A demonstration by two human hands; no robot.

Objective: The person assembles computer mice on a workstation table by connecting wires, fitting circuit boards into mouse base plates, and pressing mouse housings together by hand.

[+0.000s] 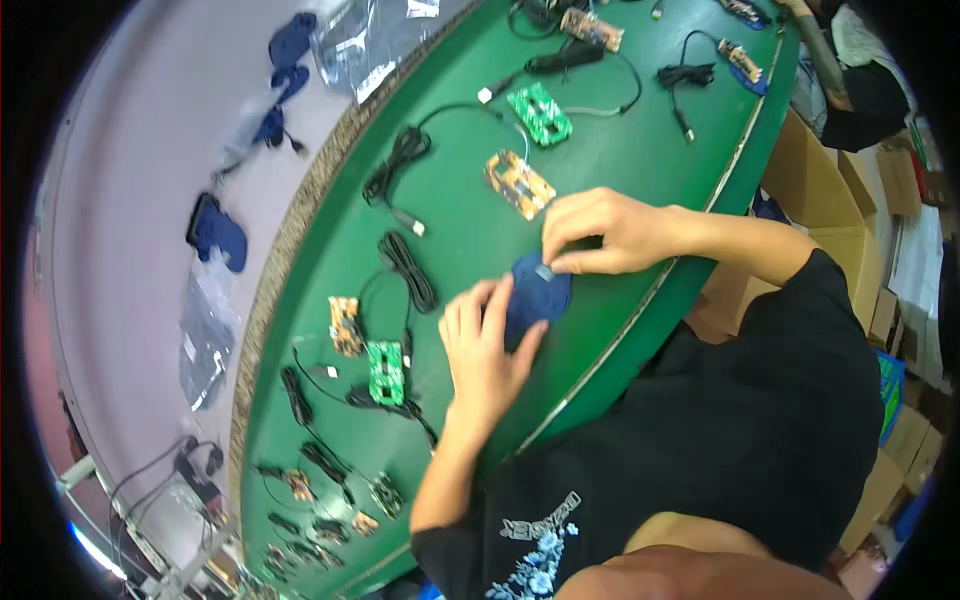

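Observation:
A dark blue, rounded fabric piece (540, 300), like a small pouch, lies on the green work surface in front of me. My left hand (482, 345) grips its left side, with the fingers on the far edge and the thumb on the near edge. My right hand (605, 235) pinches at its upper end, where a small grey-blue patch shows by the thumb tip. Whether that patch is a separate part or belongs to the fabric, I cannot tell. Just beyond my right fingertips lies a tan circuit board (520, 184).
Green circuit boards (385, 372) and coiled black cables (407, 272) are spread along the green belt (460, 240). Past its speckled edge, blue pouches (217, 235) and clear plastic bags (207, 335) lie on a pale surface. Another person's arm (825, 60) and cardboard boxes (815, 190) are at right.

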